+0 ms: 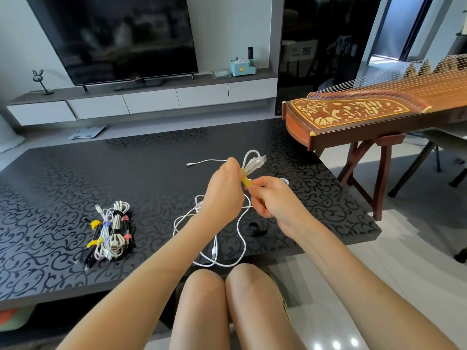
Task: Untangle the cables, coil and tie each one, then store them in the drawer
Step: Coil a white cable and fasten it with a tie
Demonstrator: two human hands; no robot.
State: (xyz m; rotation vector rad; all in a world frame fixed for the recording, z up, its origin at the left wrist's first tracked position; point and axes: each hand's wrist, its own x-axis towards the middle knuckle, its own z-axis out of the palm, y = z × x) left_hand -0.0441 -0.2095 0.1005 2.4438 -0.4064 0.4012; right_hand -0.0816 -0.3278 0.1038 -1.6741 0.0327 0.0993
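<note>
left hand (225,188) grips white coil (252,161) | right hand (274,198) pinches yellow tie (247,182) leading from it | loose cable (242,245), tied bundles (112,229) on desk (63,173)

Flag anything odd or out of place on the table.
Nothing looks damaged. A loose white cable sprawls uncoiled at the near edge of the table, its lowest loop right at the lip, so it might slip off. The tied bundles lie tidy. The left hand holds a coil and the right hand pinches its yellow tie.
</note>
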